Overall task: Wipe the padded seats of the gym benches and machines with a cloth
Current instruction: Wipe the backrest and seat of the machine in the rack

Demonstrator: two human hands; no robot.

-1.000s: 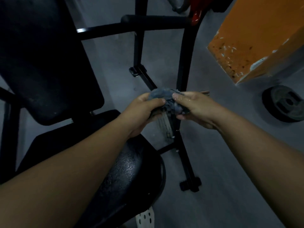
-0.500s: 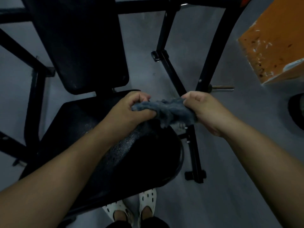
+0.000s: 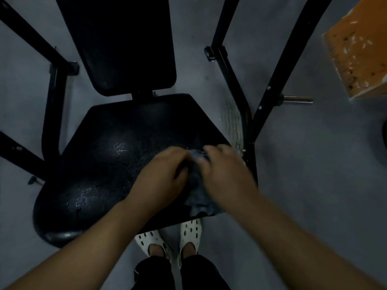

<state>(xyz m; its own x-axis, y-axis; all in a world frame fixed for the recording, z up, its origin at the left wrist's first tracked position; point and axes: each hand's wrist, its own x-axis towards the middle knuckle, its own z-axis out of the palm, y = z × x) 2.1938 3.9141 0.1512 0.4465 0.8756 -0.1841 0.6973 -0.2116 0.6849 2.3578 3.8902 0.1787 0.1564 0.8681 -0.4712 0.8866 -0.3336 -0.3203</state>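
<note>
Head view, dim light, hands motion-blurred.

- Cloth (image 3: 196,195): grey, bunched, lies on padded seat (image 3: 113,164) at its R edge, centre-right of frame; lower end reaches seat's near rim.
- L hand (image 3: 161,178): fingers curled down into cloth's L side, gripping it.
- R hand (image 3: 227,174): on top of cloth's R side, touching it; blur, so can't tell if gripping or pressing flat.
- Seat black, glossy patches centre-left. Backrest (image 3: 125,42) upper centre.
- Black frame tubes (image 3: 234,80) R of seat; steel pin (image 3: 297,99) sticks out R.
- Orange block (image 3: 360,49) upper R.
- White clogs (image 3: 190,229) on grey floor (image 3: 314,185), bottom centre, just below seat rim.
</note>
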